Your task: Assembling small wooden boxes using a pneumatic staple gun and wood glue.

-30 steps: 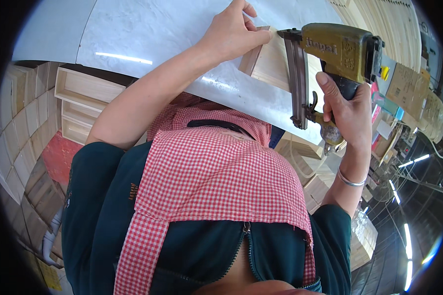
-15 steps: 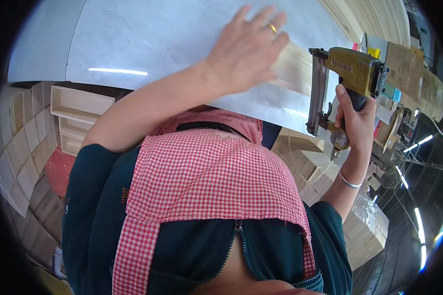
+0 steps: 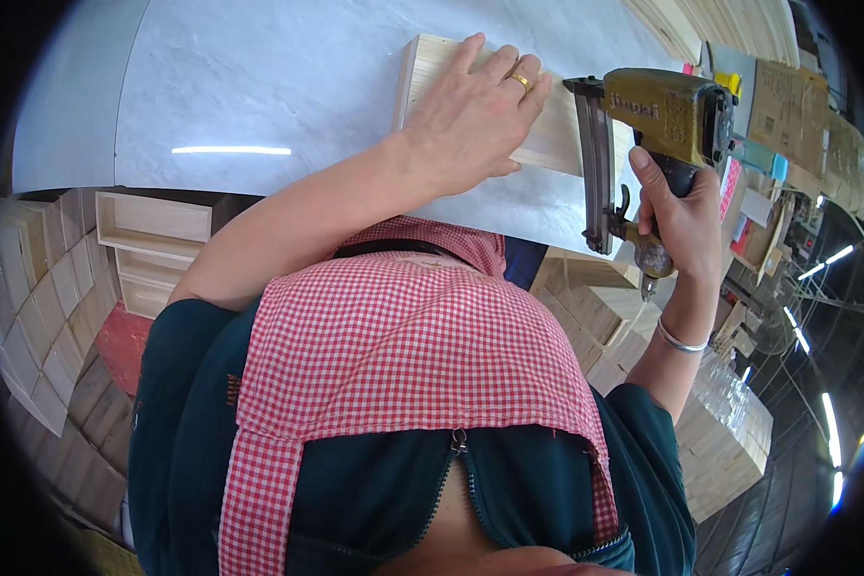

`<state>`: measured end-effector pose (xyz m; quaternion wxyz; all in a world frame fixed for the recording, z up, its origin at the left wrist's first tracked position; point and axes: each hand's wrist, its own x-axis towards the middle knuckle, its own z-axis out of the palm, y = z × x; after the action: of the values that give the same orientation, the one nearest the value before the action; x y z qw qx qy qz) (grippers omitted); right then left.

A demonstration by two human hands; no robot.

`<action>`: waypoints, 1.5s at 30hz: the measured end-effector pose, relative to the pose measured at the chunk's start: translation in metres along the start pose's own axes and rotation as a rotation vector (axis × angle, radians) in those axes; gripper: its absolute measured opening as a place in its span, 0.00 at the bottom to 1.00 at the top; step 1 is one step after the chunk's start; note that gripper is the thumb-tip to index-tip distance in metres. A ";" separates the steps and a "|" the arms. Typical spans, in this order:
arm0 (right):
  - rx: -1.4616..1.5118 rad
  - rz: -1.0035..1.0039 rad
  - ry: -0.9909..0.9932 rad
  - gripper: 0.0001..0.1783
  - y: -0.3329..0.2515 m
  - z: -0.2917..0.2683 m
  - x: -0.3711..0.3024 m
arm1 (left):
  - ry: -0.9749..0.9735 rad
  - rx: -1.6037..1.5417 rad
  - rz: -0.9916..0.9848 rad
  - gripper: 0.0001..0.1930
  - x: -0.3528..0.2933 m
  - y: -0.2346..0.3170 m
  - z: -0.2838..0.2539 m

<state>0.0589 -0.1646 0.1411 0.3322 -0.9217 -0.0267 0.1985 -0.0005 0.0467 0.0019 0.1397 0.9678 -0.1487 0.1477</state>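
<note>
A pale wooden piece (image 3: 551, 144) lies on the grey-white tabletop, its broad face up and an end face visible at its left. Across it rests my left hand (image 3: 480, 110), fingertips at the far edge and thumb by the near edge; a gold ring is on one finger. My right hand (image 3: 680, 206) is wrapped round the handle of an olive-gold nail gun (image 3: 660, 113) with a long dark magazine (image 3: 597, 178). The gun is over the right end of the wood, hiding part of it; whether they touch I cannot tell.
Stacked pale wood strips (image 3: 739, 24) stand at the far right, near cardboard (image 3: 787, 120) and a yellow item (image 3: 728, 84). Open wooden boxes (image 3: 154, 217) sit below the table's near edge at left. More wooden pieces (image 3: 595, 307) stand low on the right.
The wooden piece has shifted left, and its left end now shows. My left hand has come down across it and settled. The nail gun in my right hand has moved left.
</note>
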 end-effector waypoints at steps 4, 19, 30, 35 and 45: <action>0.007 -0.023 -0.021 0.19 -0.002 -0.002 0.000 | 0.000 -0.016 -0.005 0.42 0.000 0.001 0.000; 0.013 0.072 0.171 0.19 0.016 -0.001 -0.012 | -0.053 -0.133 -0.012 0.46 -0.009 -0.004 0.002; -0.452 0.043 0.472 0.25 0.260 -0.049 -0.008 | -0.148 -0.661 -0.363 0.36 -0.019 -0.034 -0.065; -0.676 0.304 0.539 0.33 0.349 -0.039 0.011 | 0.084 -1.664 -0.822 0.32 -0.086 -0.099 -0.079; -0.613 0.171 0.708 0.28 0.352 -0.042 0.020 | 0.460 -1.246 -1.204 0.33 -0.120 -0.072 -0.056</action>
<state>0.0645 -0.4601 -0.0563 0.0160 -0.9871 0.1069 -0.1182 -0.0999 0.1599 -0.0020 0.7198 0.5770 0.3626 0.1320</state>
